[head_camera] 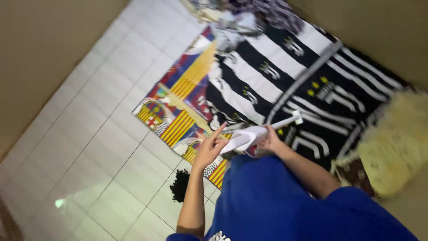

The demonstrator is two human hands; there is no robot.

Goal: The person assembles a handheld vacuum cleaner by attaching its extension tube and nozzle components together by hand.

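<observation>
Both hands, left hand [208, 149] & right hand [269, 139], pinch white paper [249, 134] over mattress [285, 80] edge; likely light, floppy, creases easily—hold by edges.

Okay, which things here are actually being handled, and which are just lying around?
In hand:
- white folded paper, held by left hand and right hand

Lying about:
- black-and-white striped blanket
- red, blue and yellow striped cloth
- yellow pillow
- dark clump on the tiled floor
</observation>
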